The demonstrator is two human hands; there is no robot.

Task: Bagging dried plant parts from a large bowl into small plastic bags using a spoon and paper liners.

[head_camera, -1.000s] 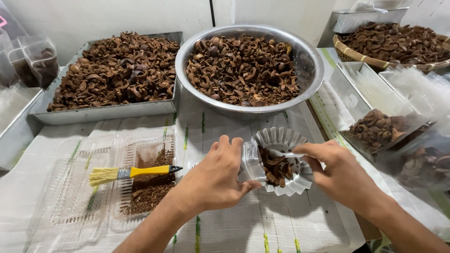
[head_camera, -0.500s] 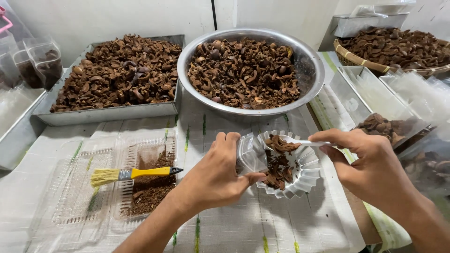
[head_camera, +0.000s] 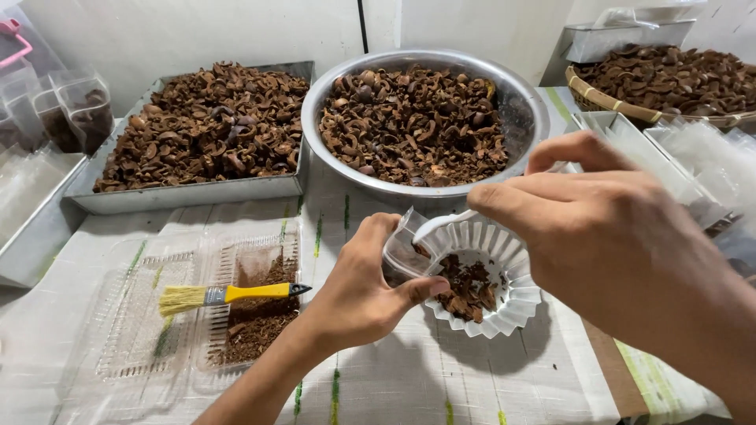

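The left hand [head_camera: 358, 295] gripped the near rim of a fluted clear cup [head_camera: 480, 275], thumb over its edge, on the cloth [head_camera: 394, 386] in front of the round bowl [head_camera: 520, 118]. Brown shell bits [head_camera: 465, 287] lay inside the cup. The right hand [head_camera: 614, 236] was closed on a white spoon [head_camera: 441, 224] above the cup. A yellow brush [head_camera: 232, 294] rested on a clear tray [head_camera: 142, 315] to the left. A rectangular pan [head_camera: 197, 193] of shells stood behind.

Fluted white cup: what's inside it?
The fluted white cup holds brown shell fragments and a white spoon's bowl. The left hand covers its near-left rim.
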